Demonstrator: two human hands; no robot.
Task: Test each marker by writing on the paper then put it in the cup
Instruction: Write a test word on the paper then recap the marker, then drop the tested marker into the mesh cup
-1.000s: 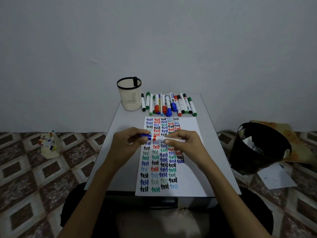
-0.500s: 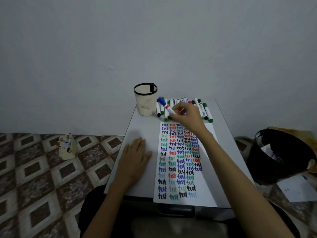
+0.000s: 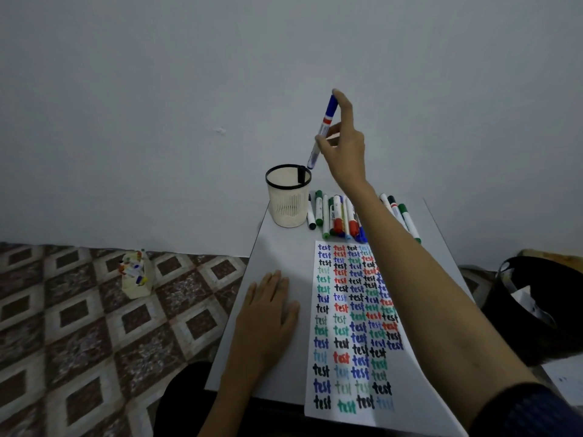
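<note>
Lifted from the marker row since a half-second ago, the right hand (image 3: pixel 342 146) now pinches a blue marker (image 3: pixel 322 130) nearly upright, its lower end just above the cup (image 3: pixel 287 200) rim, apparently lined up to drop in. Left hand (image 3: pixel 268 313) lies flat and empty on the table (image 3: pixel 284 257) beside the paper (image 3: pixel 353 326). Only one dark piece shows at the cup's rim.

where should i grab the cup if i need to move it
Grip the cup around its slatted side wall, coming from its left, fingers wrapped round the middle. It stands upright and is round and tapered, so a side wrap should fit. Markers crowd its right side, and the right hand holds a blue marker above its rim, so the top and right look blocked.
</note>
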